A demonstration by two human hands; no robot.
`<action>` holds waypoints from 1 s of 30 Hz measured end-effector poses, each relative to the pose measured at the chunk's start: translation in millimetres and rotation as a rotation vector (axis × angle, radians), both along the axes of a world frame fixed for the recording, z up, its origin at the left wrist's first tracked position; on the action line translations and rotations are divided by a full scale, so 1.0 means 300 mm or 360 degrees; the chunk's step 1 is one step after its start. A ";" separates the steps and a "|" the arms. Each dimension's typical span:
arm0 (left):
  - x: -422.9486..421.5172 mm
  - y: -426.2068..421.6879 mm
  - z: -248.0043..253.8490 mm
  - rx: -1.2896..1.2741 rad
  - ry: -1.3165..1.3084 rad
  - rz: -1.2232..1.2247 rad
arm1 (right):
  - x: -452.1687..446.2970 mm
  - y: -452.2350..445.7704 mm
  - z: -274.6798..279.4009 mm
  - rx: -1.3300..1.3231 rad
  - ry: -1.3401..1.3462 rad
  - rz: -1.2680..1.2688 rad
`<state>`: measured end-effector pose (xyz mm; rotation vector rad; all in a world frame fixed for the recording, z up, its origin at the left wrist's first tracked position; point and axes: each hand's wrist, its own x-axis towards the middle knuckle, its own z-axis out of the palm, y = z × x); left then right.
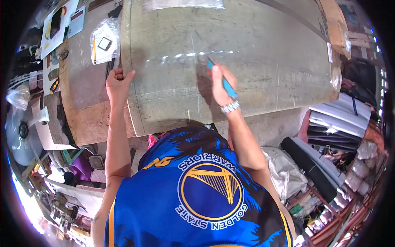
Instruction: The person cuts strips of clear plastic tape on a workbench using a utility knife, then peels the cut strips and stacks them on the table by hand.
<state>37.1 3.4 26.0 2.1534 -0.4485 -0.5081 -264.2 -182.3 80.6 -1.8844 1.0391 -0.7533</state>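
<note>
A large greyish board (177, 90), scratched and glossy, lies on the work table below my hands. My right hand (223, 84) is closed around a blue cutter knife (228, 88), its dark tip pointing up and left over the board. Whether the tip touches the surface I cannot tell. A metal watch sits on that wrist. At the board's left edge is my left hand (118, 82), fingers curled and thumb lying by the edge, pinching it. Bright reflections run across the board ahead of the knife.
Left of the board, a clear plastic bag (104, 41) holds a pencil and a small dark-framed square. A yellow-and-black cutter (54, 85) lies farther left. Cardboard (332, 29) stands at the right edge. Rolled dark material (308, 164) and stacked sheets (339, 115) are at the lower right.
</note>
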 end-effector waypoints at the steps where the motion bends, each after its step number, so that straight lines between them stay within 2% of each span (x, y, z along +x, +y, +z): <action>1: 0.007 0.002 -0.006 0.0009 0.0012 -0.0012 | 0.027 -0.015 -0.031 -0.0046 -0.0015 0.0032; 5: 0.011 0.002 -0.011 0.0045 -0.0017 -0.0025 | 0.076 -0.036 -0.096 -0.0068 0.0048 0.0117; 15: 0.008 0.008 -0.016 0.0015 0.0032 -0.0003 | 0.091 -0.048 -0.110 -0.0107 0.0115 0.0127; 18: 0.005 0.001 0.013 0.0112 0.0064 0.0007 | 0.093 -0.047 -0.109 -0.0139 0.0112 0.0144; 21: -0.048 -0.046 0.050 0.0337 -0.1134 0.0005 | 0.097 -0.047 -0.096 -0.0175 0.0111 0.0144; 23: -0.099 -0.147 0.142 0.0029 -0.1044 -0.0257 | 0.102 -0.046 -0.091 -0.0236 0.0121 0.0161; 25: -0.140 -0.294 0.186 -0.0074 -0.0930 -0.0898 | 0.100 -0.042 -0.084 -0.0201 0.0166 0.0179; 29: -0.193 -0.534 0.115 -0.0267 -0.0686 -0.1823 | 0.113 -0.045 -0.079 -0.0221 0.0222 0.0234; 30: -0.185 -0.561 0.100 -0.0183 -0.0674 -0.1891 | 0.115 -0.050 -0.073 -0.0256 0.0248 0.0230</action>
